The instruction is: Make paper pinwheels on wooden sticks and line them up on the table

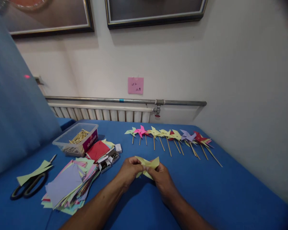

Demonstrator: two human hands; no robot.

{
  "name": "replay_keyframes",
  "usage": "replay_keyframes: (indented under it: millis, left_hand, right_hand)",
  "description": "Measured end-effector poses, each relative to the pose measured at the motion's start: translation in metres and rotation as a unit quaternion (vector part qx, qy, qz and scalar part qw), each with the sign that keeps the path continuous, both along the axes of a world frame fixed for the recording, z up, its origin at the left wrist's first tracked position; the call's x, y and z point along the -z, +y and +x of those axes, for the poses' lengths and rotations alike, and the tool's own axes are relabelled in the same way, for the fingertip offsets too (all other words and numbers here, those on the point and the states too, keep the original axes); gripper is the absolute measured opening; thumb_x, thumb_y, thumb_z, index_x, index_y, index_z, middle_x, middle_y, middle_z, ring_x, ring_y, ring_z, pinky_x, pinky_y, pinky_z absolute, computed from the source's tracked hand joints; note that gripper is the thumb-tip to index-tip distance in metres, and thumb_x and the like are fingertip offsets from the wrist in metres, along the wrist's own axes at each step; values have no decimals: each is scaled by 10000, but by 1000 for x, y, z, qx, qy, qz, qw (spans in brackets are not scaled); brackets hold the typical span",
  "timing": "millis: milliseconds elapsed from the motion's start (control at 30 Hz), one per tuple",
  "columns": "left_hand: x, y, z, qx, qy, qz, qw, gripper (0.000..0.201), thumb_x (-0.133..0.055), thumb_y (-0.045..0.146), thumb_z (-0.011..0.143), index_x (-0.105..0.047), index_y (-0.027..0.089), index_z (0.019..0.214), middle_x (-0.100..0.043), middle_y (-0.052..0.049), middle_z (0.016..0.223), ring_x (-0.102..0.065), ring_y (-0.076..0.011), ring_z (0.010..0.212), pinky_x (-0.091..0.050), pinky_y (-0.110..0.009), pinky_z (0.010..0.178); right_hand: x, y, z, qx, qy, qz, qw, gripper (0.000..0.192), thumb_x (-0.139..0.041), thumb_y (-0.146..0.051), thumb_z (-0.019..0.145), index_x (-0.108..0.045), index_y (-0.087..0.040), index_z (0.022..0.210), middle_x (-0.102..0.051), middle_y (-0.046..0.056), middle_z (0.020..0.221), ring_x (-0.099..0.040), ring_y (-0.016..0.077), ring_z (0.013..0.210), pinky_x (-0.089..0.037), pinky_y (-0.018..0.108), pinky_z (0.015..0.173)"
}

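I see both hands meeting just below the centre of the blue worktop (206,191). My left hand (129,171) and right hand (161,179) each keep a narrow grip, pinching the yellow folded paper (148,164) between them. At 9 o'clock lies a stack of coloured sheets (67,187); at 12 o'clock, a row of finished pinwheels (172,135).
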State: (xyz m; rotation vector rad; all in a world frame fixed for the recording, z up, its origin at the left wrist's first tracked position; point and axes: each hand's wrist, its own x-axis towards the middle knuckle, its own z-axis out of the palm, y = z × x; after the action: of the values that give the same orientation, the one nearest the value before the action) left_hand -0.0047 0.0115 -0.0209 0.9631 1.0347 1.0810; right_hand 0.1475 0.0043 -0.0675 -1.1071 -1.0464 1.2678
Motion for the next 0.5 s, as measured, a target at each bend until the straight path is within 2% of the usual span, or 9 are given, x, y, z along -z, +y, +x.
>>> replay_keyframes:
  millis: [167,233,400,500]
  left_hand:
    - [3,2,0,9,-5,2,1000,290,-869,282,481,-662,155,639,-629,4,601,-482,-97,541,-331,-253,565]
    - [5,2,0,16,-5,0,1000,307,-877,299,490,-659,157,652,-635,3,609,-482,-98,539,-334,-254,566]
    - [7,2,-1,28,11,2,1000,320,-859,373,526,-646,170,651,-616,4,587,-472,-107,525,-332,-265,554]
    - [-1,7,-12,30,52,38,997,314,-838,433,610,-676,172,673,-625,-8,607,-502,-129,553,-369,-277,581]
  right_hand:
    - [4,5,-1,29,12,-19,999,454,-932,-488,565,-699,-203,830,-659,-37,643,-569,177,605,-447,291,600]
    - [1,4,-1,26,18,-22,999,442,-934,-472,576,-700,-200,836,-658,-41,646,-559,167,605,-442,283,596]
    - [-14,-5,-1,9,27,-28,999,434,-958,-439,584,-720,-189,848,-716,-13,707,-621,191,659,-488,295,647]
    - [-16,-6,-1,4,27,-30,999,431,-956,-442,596,-737,-192,869,-757,15,752,-673,232,706,-521,320,679]
